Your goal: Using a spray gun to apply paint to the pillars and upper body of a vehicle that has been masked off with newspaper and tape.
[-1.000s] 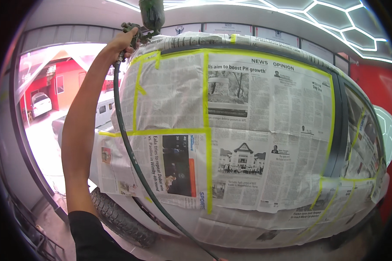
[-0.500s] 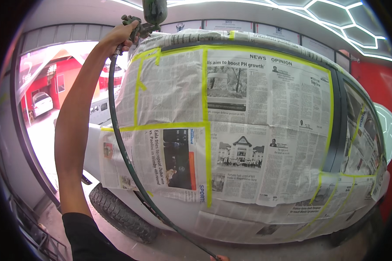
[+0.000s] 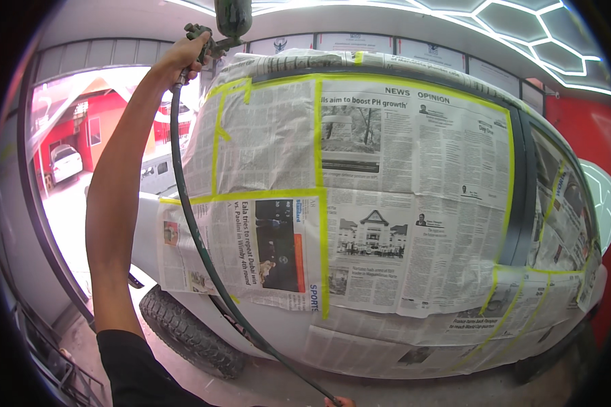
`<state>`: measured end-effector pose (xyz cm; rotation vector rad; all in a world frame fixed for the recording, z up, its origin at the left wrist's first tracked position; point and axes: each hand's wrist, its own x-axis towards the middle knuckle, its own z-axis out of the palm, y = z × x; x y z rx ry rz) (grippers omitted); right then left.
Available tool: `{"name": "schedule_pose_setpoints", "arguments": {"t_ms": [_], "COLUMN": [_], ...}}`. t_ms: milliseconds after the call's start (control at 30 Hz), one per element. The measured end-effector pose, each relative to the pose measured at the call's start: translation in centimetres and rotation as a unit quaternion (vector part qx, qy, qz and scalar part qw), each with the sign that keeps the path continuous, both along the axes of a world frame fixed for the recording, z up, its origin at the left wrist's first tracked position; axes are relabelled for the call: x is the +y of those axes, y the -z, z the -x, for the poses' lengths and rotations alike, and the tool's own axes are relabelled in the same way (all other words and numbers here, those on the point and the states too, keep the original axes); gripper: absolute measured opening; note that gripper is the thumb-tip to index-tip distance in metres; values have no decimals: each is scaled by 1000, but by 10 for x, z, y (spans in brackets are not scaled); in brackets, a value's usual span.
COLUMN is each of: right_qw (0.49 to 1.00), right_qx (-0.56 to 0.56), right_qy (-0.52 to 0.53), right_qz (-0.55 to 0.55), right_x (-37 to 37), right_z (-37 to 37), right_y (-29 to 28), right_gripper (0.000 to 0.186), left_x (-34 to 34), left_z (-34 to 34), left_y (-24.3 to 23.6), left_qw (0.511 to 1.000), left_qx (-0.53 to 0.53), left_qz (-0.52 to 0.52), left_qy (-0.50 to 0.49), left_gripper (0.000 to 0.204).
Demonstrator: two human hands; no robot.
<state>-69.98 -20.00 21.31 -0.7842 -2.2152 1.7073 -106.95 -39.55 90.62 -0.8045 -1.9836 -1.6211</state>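
My left hand [image 3: 183, 57], raised high at the upper left, is wrapped round the grip of a spray gun [image 3: 214, 47]. A dark cup [image 3: 233, 19] sits on top of the gun, cut off by the upper edge. From the grip a dark green hose [image 3: 198, 247] curves down across the view. At the bottom edge my right hand [image 3: 342, 402] is closed on that hose; only a small part of this hand shows. Right of and below the gun stands a car, masked with newspaper [image 3: 366, 200] and yellow tape [image 3: 318, 136]. No spray is visible.
An uncovered dark pillar strip [image 3: 521, 176] runs between the papered windows. The car's tyre [image 3: 183, 332] is at lower left. Beyond a wide doorway is a parked white car [image 3: 66, 163]. Metal frames [image 3: 54, 366] stand at the left edge, and a red wall [image 3: 590, 129] at right.
My left hand and the spray gun have shifted slightly to the left along the roof edge. My right hand stays on the hose at the bottom edge.
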Motion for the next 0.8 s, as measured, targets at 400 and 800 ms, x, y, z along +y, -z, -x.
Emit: {"name": "schedule_pose_setpoints", "arguments": {"t_ms": [400,800], "right_qw": [1000,998], "right_qx": [-20,-19], "right_qy": [-9,-45], "right_qz": [23,30], "right_x": [-3,-2], "right_z": [-9,-9], "right_y": [-21,-4], "right_gripper": [27,27], "left_x": [-10,-32], "left_z": [-16,-50], "left_y": [-11,-7], "left_qw": [988,999], "left_qx": [4,45], "left_qz": [29,28], "left_qy": [154,9], "left_gripper": [41,41]}}
